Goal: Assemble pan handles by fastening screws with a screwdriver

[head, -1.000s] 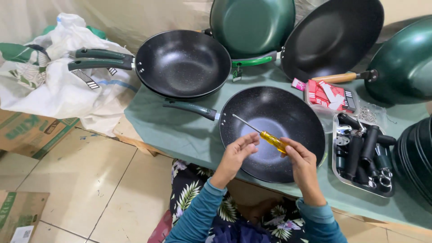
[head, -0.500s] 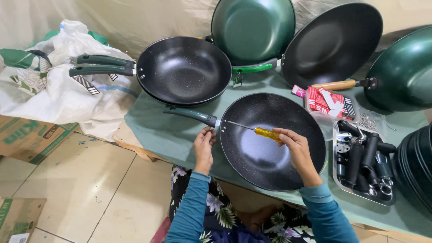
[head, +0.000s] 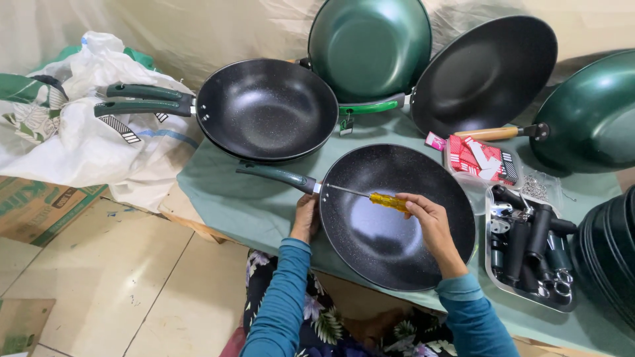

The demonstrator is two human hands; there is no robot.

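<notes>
The right hand grips a yellow-handled screwdriver whose tip sits at the black pan's nine-o'clock rim, where the left hand clasps the handle joint; a slip could likely gouge the coating.

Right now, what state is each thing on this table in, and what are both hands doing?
Front pan: flat, empty, handle pointing left.
Screwdriver: tip at the handle joint.
Right hand: gripping the screwdriver.
Left hand: steadying the pan's rim by the handle.
Stacked pans: upright, empty.
Parts tray: full of black handles.
</notes>
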